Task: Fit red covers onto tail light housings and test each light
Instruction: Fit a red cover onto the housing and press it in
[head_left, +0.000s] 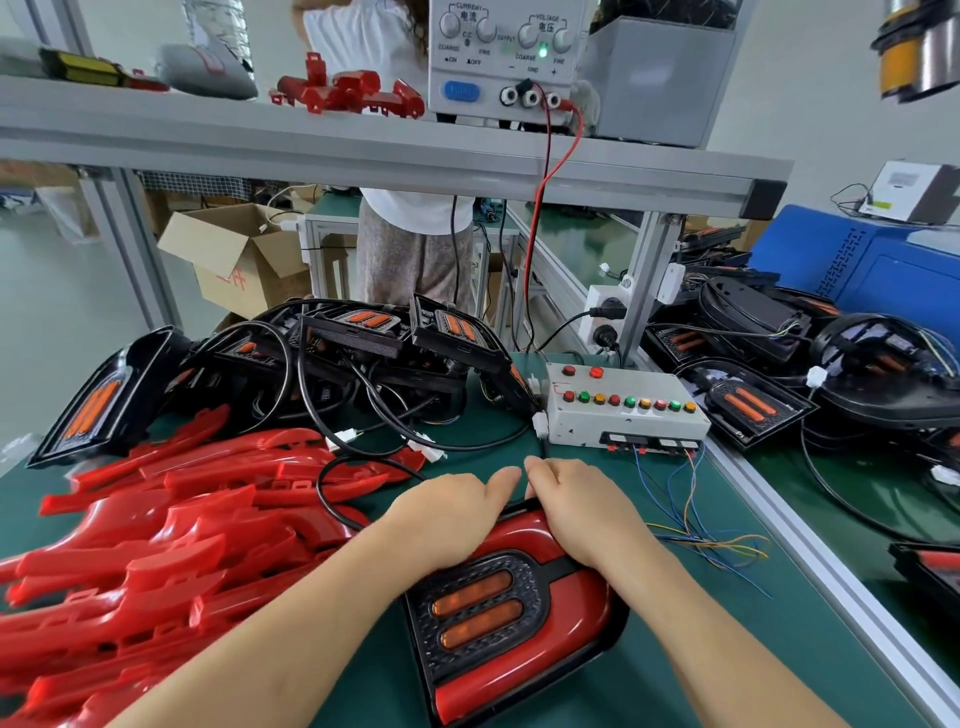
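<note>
**Both hands pressing red cover onto housing, near edge of bench**

The tail light housing (530, 582) lies face up on the green bench (488, 415), at the near edge and just right of centre. It is a black shell with a textured black insert and two amber strips side by side. The glossy red cover (519, 686) sits on it and wraps around the insert like a frame. A black rim shows along the outer edge.

The left hand (447, 519) is palm down on the far left part of the cover, with its fingers fairly straight. The right hand (587, 514) is palm down on the far right part. The tips of the two hands almost meet at the far end of the light. Neither hand is wrapped around anything; both lie flat on the cover. The near half of the light is uncovered, between the forearms.

A pile of loose red covers (171, 545) fills the left side of the bench. A heap of black housings (363, 353) with cables sits along the far edge. The grey test box (623, 410), with coloured buttons, is beyond the hands, towards the far right. Thin coloured wires (696, 519) trail from it along the right edge. The power supply (498, 57) is on the shelf above.
</note>
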